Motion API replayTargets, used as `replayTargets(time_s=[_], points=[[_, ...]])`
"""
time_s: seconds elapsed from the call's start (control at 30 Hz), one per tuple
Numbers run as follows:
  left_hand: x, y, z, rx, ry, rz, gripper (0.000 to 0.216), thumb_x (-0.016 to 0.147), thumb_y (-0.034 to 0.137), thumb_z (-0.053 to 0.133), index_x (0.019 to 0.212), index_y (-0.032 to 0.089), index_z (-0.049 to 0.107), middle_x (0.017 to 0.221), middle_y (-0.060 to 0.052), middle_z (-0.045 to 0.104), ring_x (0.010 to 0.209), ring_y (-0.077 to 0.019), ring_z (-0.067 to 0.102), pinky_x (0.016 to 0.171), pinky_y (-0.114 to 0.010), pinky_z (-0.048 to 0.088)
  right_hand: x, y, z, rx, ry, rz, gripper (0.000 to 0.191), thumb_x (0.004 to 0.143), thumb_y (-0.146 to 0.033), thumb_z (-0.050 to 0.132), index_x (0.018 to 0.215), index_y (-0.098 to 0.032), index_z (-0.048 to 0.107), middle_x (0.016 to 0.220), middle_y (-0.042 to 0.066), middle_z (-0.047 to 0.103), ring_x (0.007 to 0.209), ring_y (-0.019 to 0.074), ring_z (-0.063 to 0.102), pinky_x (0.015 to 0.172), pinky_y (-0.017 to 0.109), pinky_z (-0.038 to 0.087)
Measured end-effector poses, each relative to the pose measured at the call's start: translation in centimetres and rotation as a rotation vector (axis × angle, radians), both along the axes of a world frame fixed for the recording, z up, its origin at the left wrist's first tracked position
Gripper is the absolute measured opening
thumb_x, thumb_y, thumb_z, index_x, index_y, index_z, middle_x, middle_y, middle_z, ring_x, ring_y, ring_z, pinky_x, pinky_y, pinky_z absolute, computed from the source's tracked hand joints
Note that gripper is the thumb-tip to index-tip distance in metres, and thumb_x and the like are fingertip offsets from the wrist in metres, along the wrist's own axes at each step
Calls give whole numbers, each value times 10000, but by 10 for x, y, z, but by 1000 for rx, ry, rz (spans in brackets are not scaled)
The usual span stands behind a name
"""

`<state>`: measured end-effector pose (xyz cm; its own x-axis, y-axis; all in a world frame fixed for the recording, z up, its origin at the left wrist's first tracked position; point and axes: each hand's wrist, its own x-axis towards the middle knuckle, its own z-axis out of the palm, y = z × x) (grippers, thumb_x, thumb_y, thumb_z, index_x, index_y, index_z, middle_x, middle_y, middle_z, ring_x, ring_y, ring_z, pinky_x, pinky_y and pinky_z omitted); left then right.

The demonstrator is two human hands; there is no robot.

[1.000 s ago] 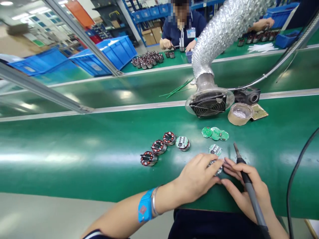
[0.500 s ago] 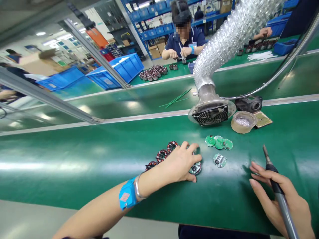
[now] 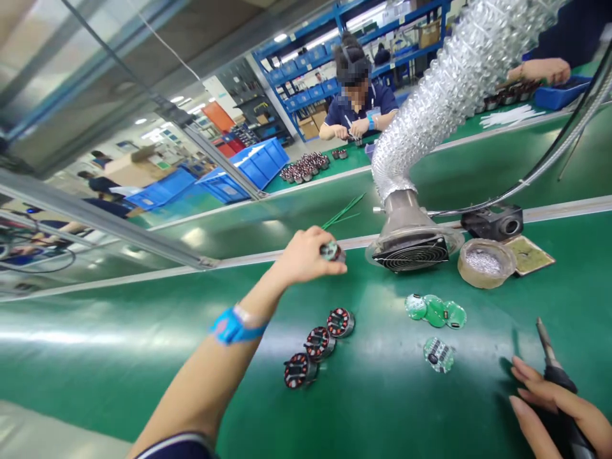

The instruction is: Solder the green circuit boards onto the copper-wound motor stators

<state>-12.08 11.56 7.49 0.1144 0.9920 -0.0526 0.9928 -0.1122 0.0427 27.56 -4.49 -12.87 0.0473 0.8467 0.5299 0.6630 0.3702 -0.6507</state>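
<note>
My left hand [image 3: 306, 256] is stretched out over the far edge of the green bench, fingers closed on a small round motor stator with a circuit board [image 3: 331, 251]. A blue wrist strap [image 3: 233, 326] sits on that arm. My right hand [image 3: 554, 411] rests at the lower right, gripping a soldering iron [image 3: 549, 360] with its tip pointing up. Three red-wound stators [image 3: 319, 347] lie in a row on the bench below my left arm. Three bare green round boards [image 3: 436, 310] and one board with parts [image 3: 438, 354] lie between my hands.
A fume fan on a silver flexible duct [image 3: 412, 252] stands behind the boards, with a tape roll holding solder scraps [image 3: 486, 262] and a yellow sponge [image 3: 528, 254] beside it. A green conveyor [image 3: 268, 223] runs beyond. Across it a person works at another bench with several stators [image 3: 306, 167].
My left hand lifted one stator from the row and carried it up toward the far edge of the bench. My right hand with the iron drew back to the lower right.
</note>
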Motion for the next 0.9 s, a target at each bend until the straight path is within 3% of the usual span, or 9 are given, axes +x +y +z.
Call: replayTargets(time_s=[0.07,0.17,0.3,0.43,0.57,0.63,0.7,0.8,0.9], points=[[-9,53,-16,-8,28,166,532,622,574,751,948,159,686,1073,-121,621,1034,-324,577,938,-405,426,3,2,-1,-16,-10,32,260,772,-330,677,1031,-323,682,1053,13,739,763,260,736,619,306,640],[-4,116,-49,-16,-5,237,641,636,612,721,1041,118,670,1129,-172,615,1096,-371,561,973,-447,405,7,7,2,13,-23,19,313,773,-333,671,1085,-357,676,1012,2,745,763,266,734,580,307,636],[-2,143,-70,-23,-100,260,845,628,609,733,1262,80,553,1329,-234,490,1211,-399,498,1042,-468,358,8,11,8,66,-55,41,313,768,-339,679,1079,-378,680,923,-11,751,736,262,732,561,308,634],[-30,85,-58,-7,-195,239,929,723,592,659,1432,82,344,1483,-245,311,1323,-384,401,1094,-468,322,1,8,7,45,-19,-6,277,792,-343,655,1068,-341,681,972,12,748,754,264,733,599,317,637],[-40,-37,-50,-209,-299,120,679,793,608,560,1306,163,524,1251,-126,607,1072,-276,624,926,-393,505,-2,7,5,24,-6,16,207,789,-334,665,995,-316,681,997,21,747,773,255,736,656,314,638],[-29,-94,-56,-279,-326,53,827,717,633,652,1371,165,462,1295,-145,577,1127,-304,592,953,-425,496,-2,7,9,17,-13,63,174,779,-336,683,949,-305,675,998,22,747,786,256,738,700,322,637],[-11,-132,-68,-207,-308,66,934,697,654,673,1427,147,382,1335,-180,534,1200,-346,531,1008,-487,450,-5,5,18,5,2,86,188,778,-346,693,955,-292,660,1039,32,739,818,260,737,774,344,628],[13,-150,-82,-109,-300,28,810,799,581,616,1424,136,358,1330,-190,532,1206,-339,517,1018,-498,434,-12,-2,36,-20,4,67,251,801,-375,680,1017,-258,629,1108,51,720,900,260,729,899,376,584],[28,-145,-84,-125,-324,-164,605,872,516,555,1357,176,434,1260,-144,591,1104,-287,576,963,-450,470,-22,-9,57,-44,-123,75,293,836,-410,646,1061,-227,603,1135,57,714,933,242,724,909,352,568]])
